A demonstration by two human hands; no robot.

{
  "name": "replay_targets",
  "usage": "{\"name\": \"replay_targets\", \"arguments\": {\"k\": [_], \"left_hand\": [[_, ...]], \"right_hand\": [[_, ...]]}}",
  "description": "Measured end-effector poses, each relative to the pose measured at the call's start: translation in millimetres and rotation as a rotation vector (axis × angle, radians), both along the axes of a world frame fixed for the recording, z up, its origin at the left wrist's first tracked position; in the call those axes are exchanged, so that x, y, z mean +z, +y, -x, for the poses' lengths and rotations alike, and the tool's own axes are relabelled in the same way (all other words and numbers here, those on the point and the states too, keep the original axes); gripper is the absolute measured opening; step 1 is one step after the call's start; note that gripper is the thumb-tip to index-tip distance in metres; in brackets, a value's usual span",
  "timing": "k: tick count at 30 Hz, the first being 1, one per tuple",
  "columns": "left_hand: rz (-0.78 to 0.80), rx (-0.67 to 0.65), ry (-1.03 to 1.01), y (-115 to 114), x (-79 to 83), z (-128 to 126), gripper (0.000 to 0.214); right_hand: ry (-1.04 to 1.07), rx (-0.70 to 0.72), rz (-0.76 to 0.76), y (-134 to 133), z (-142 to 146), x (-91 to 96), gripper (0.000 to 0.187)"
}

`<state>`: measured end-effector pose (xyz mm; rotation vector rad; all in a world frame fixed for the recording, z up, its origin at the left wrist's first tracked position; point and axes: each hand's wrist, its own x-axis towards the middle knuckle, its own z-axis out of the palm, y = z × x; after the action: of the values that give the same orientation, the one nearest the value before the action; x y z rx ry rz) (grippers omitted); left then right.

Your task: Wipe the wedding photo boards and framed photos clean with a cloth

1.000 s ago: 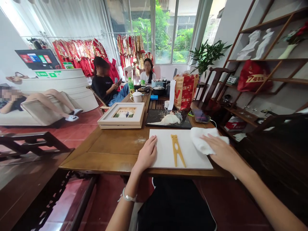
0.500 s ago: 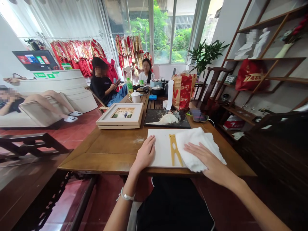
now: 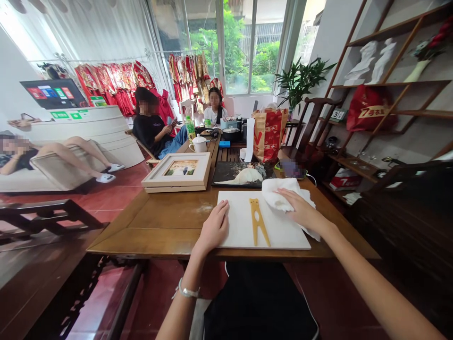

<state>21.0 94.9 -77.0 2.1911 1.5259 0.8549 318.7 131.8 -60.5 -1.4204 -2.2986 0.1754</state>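
Note:
A white rectangular board (image 3: 239, 231) lies on the wooden table in front of me. Flat on it is a yellow A-shaped piece (image 3: 255, 212) with an oval hole, two long legs and a small eared head. My left hand (image 3: 215, 226) rests against the board's left edge, fingers extended and lying flat. Toward the board's far right corner, my right hand (image 3: 300, 208) is on a bunched white cloth (image 3: 274, 194), gripping it with the fingers laid over its top. Part of the cloth hangs past the board's right edge. The palm's underside is hidden.
Beyond the board lie a dark panel with a white relief (image 3: 244, 174) and stacked picture frames (image 3: 177, 172). A lidded cup (image 3: 199, 144), paper bag (image 3: 269, 134) and phone (image 3: 293, 168) stand or lie farther back. Several people sit around the room.
My right hand has slid the cloth away from me toward the board's far right corner, uncovering the near right corner. The left hand stays at the left edge.

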Motion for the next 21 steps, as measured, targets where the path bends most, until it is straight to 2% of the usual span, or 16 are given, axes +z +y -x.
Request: {"name": "replay_targets", "arguments": {"k": [3, 6, 9, 12, 14, 16, 18, 21], "left_hand": [[0.01, 0.014, 0.006, -0.2, -0.2, -0.9, 0.043], [0.014, 0.024, 0.013, -0.4, -0.1, -1.7, 0.043], [0.011, 0.02, 0.01, -0.2, -0.7, -1.8, 0.043], [0.006, 0.018, 0.013, 0.4, -1.9, -1.7, 0.043], [0.0, 0.019, 0.013, 0.9, -2.5, -1.5, 0.042], [-0.006, 0.016, 0.008, 1.4, -2.7, -1.0, 0.042], [-0.006, 0.009, 0.007, 1.7, -2.6, -0.4, 0.042], [-0.008, -0.002, 0.007, 1.9, -2.5, 0.9, 0.043]], "right_hand": [[-0.011, -0.04, -0.024, 7.7, 8.2, 3.1, 0.066], [-0.008, -0.051, -0.015, -5.2, 9.1, 4.3, 0.067], [-0.017, 0.034, -0.008, -39.7, 10.1, 6.1, 0.07], [-0.059, 0.146, -0.018, -87.6, 13.3, 9.6, 0.078], [-0.115, 0.169, -0.008, -115.8, 14.0, 11.9, 0.084], [-0.17, 0.155, 0.004, -131.1, 12.5, 13.3, 0.087], [-0.21, 0.104, 0.003, -128.1, 9.9, 13.4, 0.087], [-0.248, -0.011, -0.016, -92.3, 9.9, 12.3, 0.079]]}}
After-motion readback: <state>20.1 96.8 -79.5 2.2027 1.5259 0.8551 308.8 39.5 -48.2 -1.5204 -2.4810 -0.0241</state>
